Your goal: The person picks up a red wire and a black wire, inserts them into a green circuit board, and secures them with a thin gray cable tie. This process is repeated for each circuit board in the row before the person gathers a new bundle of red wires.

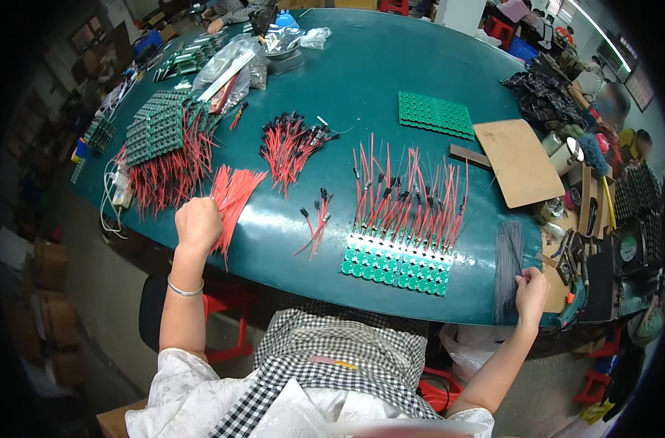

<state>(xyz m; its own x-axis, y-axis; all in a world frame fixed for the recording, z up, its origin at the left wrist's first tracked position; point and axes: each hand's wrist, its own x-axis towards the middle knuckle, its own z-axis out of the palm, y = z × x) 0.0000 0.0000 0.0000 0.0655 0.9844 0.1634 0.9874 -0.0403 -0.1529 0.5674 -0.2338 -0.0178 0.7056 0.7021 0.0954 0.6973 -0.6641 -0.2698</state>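
Observation:
My left hand (199,223) is closed in a fist at the near left edge of a bundle of loose red wires (236,197); its fingertips are hidden, and so is whatever they grip. At the right, my right hand (531,296) pinches at the edge of a bundle of thin dark wires (506,263). Between my hands lies a green circuit board panel (394,264) of round units, with rows of red wires with black connectors (409,193) rising from its far part. A few red connector leads (319,223) lie to the panel's left, and a larger pile of them (294,150) is farther back.
Stacked wired panels (155,135) stand at the left beside a white power strip (121,191). Another green panel (436,114) lies farther back. A brown board (519,162), a wooden bar (470,156) and crowded tools (577,292) occupy the right. Plastic bags (234,62) lie far left; other people sit beyond.

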